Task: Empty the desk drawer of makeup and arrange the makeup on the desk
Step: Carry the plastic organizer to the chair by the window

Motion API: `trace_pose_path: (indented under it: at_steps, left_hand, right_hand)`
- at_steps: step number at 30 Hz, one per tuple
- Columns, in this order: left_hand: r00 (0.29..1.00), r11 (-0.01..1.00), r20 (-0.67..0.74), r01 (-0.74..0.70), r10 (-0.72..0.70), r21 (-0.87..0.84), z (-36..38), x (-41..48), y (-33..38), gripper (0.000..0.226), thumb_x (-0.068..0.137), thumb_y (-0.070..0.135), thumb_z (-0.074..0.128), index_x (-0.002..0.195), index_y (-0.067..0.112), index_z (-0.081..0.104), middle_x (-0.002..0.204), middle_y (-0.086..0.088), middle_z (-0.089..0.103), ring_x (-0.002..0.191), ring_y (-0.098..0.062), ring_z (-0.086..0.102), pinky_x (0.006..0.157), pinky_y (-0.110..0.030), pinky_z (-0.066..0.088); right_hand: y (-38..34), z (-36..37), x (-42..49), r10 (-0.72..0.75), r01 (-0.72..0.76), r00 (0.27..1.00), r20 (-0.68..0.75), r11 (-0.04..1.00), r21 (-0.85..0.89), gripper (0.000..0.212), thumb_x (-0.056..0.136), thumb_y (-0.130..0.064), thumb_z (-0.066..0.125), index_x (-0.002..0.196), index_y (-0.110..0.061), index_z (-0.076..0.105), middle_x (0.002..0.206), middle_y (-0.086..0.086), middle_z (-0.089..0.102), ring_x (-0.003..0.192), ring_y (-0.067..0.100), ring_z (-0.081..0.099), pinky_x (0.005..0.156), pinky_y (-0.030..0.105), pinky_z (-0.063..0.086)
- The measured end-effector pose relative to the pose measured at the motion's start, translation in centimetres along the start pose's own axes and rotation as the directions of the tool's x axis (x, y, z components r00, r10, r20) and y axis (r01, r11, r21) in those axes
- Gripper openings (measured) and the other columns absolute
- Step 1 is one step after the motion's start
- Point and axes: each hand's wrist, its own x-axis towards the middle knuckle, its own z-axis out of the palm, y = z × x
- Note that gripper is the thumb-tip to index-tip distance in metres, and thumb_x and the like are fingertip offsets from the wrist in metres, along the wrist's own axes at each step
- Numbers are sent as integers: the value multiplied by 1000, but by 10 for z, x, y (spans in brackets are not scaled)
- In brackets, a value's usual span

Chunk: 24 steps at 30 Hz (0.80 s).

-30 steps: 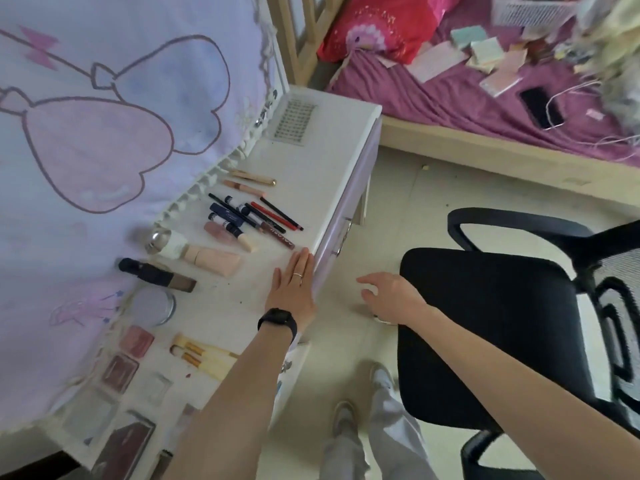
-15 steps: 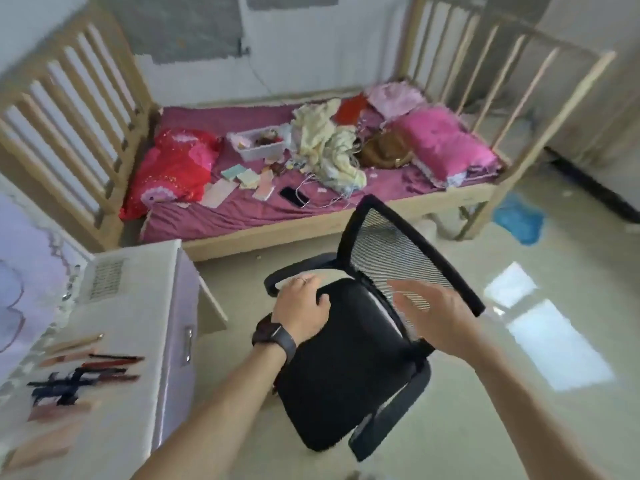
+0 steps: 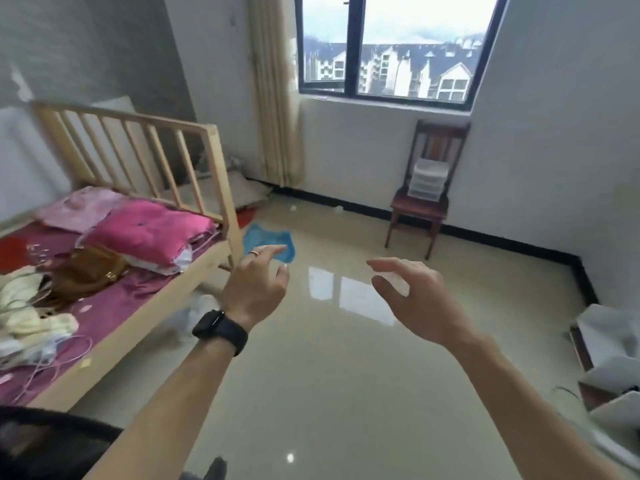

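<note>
Head view: left hand (image 3: 258, 289), right hand (image 3: 415, 299) raised above floor (image 3: 346, 375), grips slack, empty; wristwatch (image 3: 220, 327) face seemingly blank, blurred.

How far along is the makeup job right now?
Done: a second ago makeup lay in rows on the desk and the drawer looked shut. In hand: nothing; the left hand and right hand are open and empty above the floor. Left: cannot be confirmed now, since desk and drawer are out of view; only the bed and a wooden chair show.
</note>
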Motion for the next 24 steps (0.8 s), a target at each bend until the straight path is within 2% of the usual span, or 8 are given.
trace_pose_path:
  at_steps: [3,7,9,12,18,21,24]
  left_hand:
    - [997,997,16,-72,73,-31,42,62,53,38,94,24,59,132,22,62,131,-4,64,122,-21,56,102,-31,40]
    - [988,988,44,-146,148,-47,90,135,103,40,94,28,59,134,26,60,132,-1,64,123,-20,55,104,-35,44]
    - [982,982,48,-177,180,-59,114,172,122,41,94,28,59,135,27,60,132,0,64,125,-19,54,104,-36,44]
    - [973,973,68,-218,223,-71,155,233,144,42,94,29,59,136,29,58,134,1,63,129,-18,51,105,-33,43]
    - [958,960,55,-278,280,-41,240,376,170,45,95,34,58,139,32,55,136,5,61,130,-13,50,98,-28,42]
    - [946,951,97,-306,310,-49,276,455,181,46,95,33,57,140,31,54,135,5,60,131,-11,48,104,-28,41]
    - [938,949,143,-309,315,-64,310,526,190,46,95,33,56,141,32,53,137,7,59,130,-11,49,107,-33,42]
  right_hand:
    - [50,-55,36,58,-62,991,-123,998,-24,29,98,-30,65,126,-32,69,121,-13,70,120,15,58,105,35,45]
    - [108,-104,84,117,-129,972,-206,991,-44,31,97,-30,64,127,-34,68,119,-16,70,118,12,58,97,25,40]
    - [134,-120,110,135,-146,963,-234,989,-29,31,97,-30,64,127,-36,67,117,-20,68,119,9,56,97,26,39]
    - [177,-134,158,164,-181,953,-256,983,-42,32,97,-30,64,128,-34,67,123,-16,68,124,9,53,103,29,39]
    - [263,-146,281,207,-246,930,-304,964,-98,31,96,-30,65,127,-34,67,120,-10,68,125,12,50,97,23,35]
    - [300,-156,344,259,-301,910,-323,950,-87,31,97,-29,65,127,-33,67,122,-8,68,127,14,50,103,26,37]
    - [334,-167,403,295,-341,897,-330,936,-88,30,97,-29,65,126,-34,68,121,-9,68,126,14,51,100,23,36]
